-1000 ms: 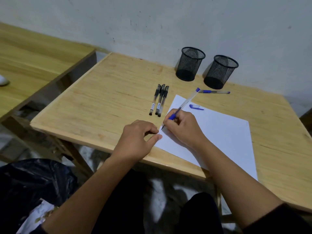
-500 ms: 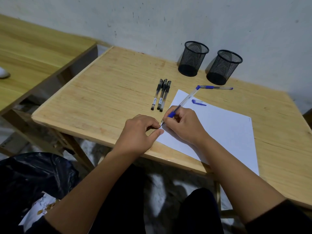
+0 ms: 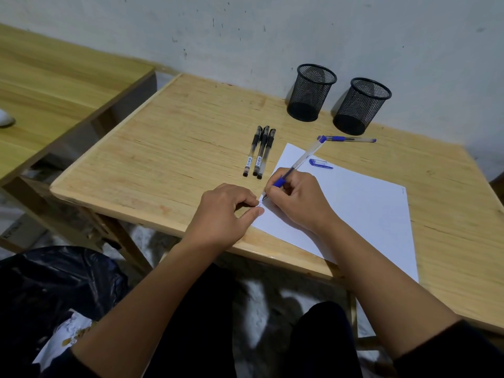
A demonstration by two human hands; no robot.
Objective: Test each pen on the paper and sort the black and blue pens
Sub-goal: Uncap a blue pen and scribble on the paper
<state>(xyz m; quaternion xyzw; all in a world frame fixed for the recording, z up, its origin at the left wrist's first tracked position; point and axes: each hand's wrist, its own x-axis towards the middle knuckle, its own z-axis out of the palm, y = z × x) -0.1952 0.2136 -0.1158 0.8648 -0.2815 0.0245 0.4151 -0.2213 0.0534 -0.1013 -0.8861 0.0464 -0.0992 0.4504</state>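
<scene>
My right hand (image 3: 296,199) grips an uncapped blue pen (image 3: 302,157), its tip touching the left corner of the white paper (image 3: 354,214). Faint marks show at the tip. My left hand (image 3: 226,211) rests curled on the table with its thumb and fingertips pressing the paper's corner. The pen's blue cap (image 3: 320,163) lies on the paper's far end. Three capped black pens (image 3: 259,151) lie side by side left of the paper. Another blue pen (image 3: 349,139) lies beyond the paper, in front of two black mesh cups (image 3: 312,92) (image 3: 360,106).
The wooden table (image 3: 177,148) stands against a grey wall, its front edge under my wrists. A second wooden table (image 3: 49,85) stands to the left across a gap. A black plastic bag (image 3: 54,282) sits on the floor at lower left.
The camera view has shifted slightly. My right hand has moved the pen tip a little at the paper's corner; my left hand stays holding the paper.
</scene>
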